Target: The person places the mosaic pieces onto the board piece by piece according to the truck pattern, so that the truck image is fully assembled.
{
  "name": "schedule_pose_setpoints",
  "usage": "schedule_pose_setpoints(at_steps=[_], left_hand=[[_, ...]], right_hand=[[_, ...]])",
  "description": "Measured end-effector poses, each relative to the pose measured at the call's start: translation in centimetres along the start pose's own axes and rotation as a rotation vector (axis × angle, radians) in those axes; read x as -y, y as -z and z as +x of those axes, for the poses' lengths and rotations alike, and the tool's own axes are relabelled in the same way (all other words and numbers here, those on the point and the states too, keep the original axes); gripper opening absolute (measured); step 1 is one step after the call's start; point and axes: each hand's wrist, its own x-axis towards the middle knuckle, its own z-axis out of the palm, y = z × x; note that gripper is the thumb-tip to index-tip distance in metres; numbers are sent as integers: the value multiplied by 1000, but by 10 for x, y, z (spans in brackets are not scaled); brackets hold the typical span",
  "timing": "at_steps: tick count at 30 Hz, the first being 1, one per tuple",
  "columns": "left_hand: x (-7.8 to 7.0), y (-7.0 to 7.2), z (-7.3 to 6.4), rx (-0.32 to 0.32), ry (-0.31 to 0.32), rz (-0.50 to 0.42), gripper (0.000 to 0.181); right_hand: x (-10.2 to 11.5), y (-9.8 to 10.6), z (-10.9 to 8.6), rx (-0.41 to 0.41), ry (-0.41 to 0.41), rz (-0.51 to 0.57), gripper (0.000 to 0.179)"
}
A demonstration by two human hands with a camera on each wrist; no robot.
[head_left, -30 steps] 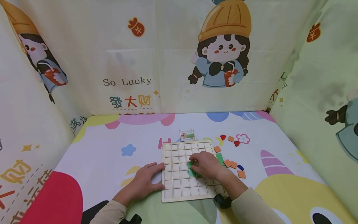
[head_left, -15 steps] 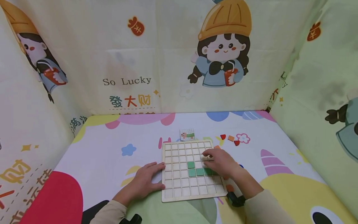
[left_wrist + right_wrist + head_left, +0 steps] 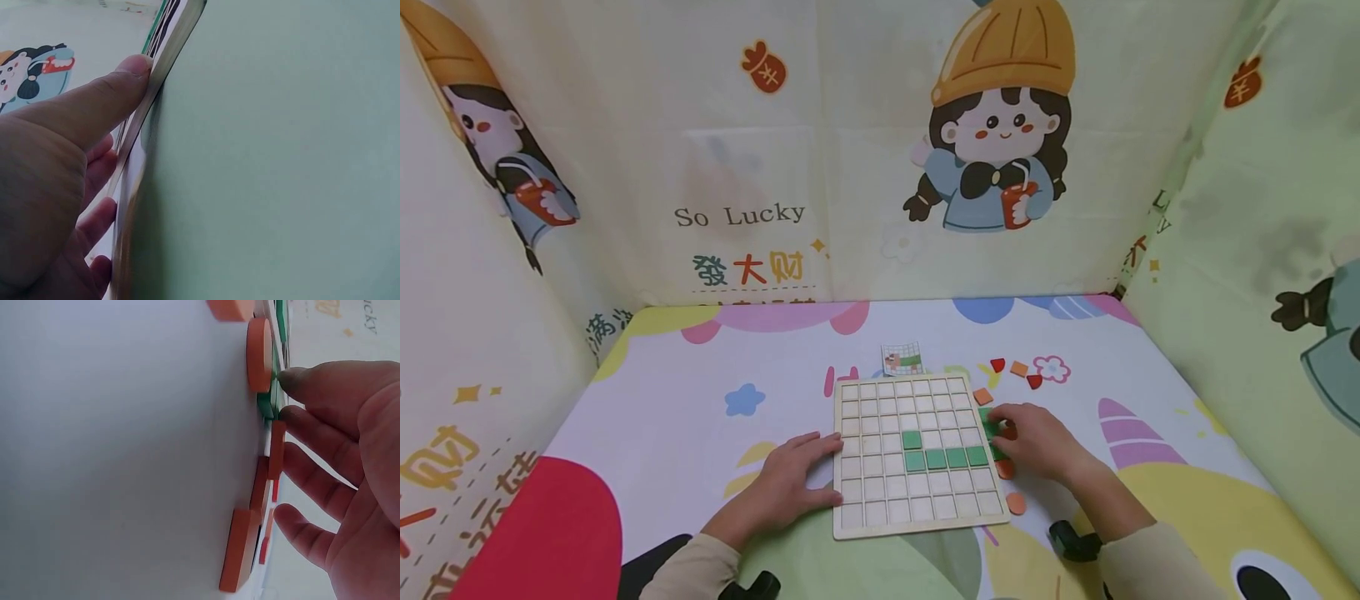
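Green tiles [image 3: 984,414] beside grid board [image 3: 897,509] meet right hand [image 3: 1036,442], grip unclear. Left hand [image 3: 792,477], fingers relaxed, should steady the grid board

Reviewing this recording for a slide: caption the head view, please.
Left hand touching a gridded board, right hand at green tiles beside it.

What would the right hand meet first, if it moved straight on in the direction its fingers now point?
Probably the loose green tiles, just in front of the right hand and beside the board; whether it touches them is unclear.
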Motion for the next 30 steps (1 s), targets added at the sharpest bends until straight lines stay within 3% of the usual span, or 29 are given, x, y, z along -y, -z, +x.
schedule_pose_setpoints(at_steps=[6, 23, 30], left_hand=[[0, 0, 1, -2, -4, 0, 69], [1, 0, 0, -2, -11, 5, 69], [0, -1, 0, -10, -9, -2, 69]], right_hand=[[-5, 2, -4, -4, -7, -10, 35], [-15, 6, -14, 19, 72, -25, 34], [-16, 5, -15, -8, 87, -57, 32]])
